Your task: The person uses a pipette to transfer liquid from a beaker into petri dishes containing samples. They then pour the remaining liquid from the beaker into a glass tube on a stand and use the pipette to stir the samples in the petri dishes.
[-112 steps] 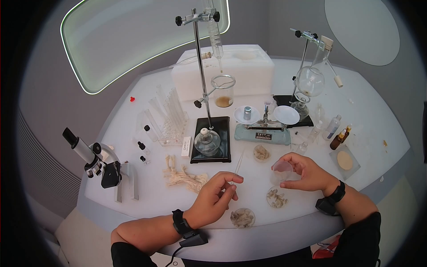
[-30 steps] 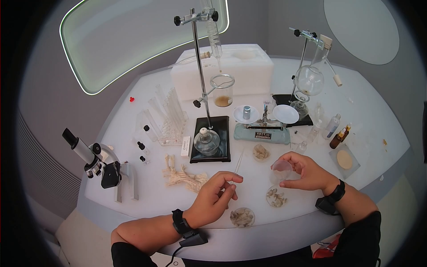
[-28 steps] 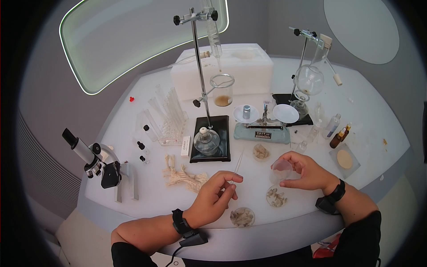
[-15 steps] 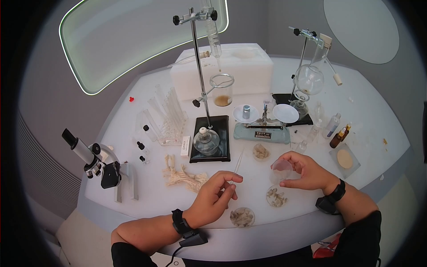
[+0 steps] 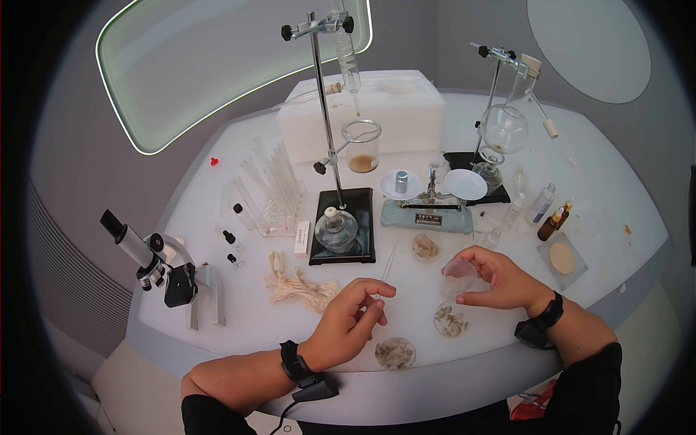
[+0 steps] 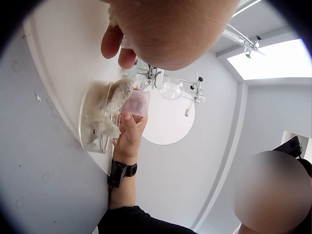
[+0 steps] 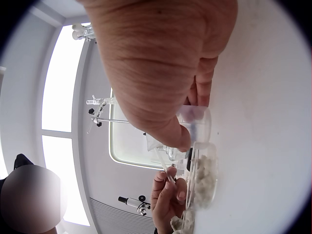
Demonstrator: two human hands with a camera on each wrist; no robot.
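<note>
My left hand (image 5: 349, 322) pinches a thin, pale, see-through rod (image 5: 391, 262) between thumb and fingers, its far end pointing up and away. In the right wrist view the rod (image 7: 162, 160) rises from the fingertips. My right hand (image 5: 500, 281) grips a small translucent plastic cup (image 5: 458, 280), thumb on the near side and fingers on the far side. Just in front of the cup sits a glass dish (image 5: 452, 321) of greyish-white clumps. Another such dish (image 5: 396, 354) lies near the table edge, right of the left hand. A third dish (image 5: 426, 249) stands behind, between the hands.
A balance (image 5: 428, 217) bears a metal weight on its left pan. Left of it stand a spirit lamp (image 5: 336, 230) on a stand base, a test tube rack (image 5: 281, 210), frayed cotton cord (image 5: 301, 287) and a microscope (image 5: 159, 264). Brown bottles (image 5: 554, 223) stand at right, behind a square pad (image 5: 562, 261).
</note>
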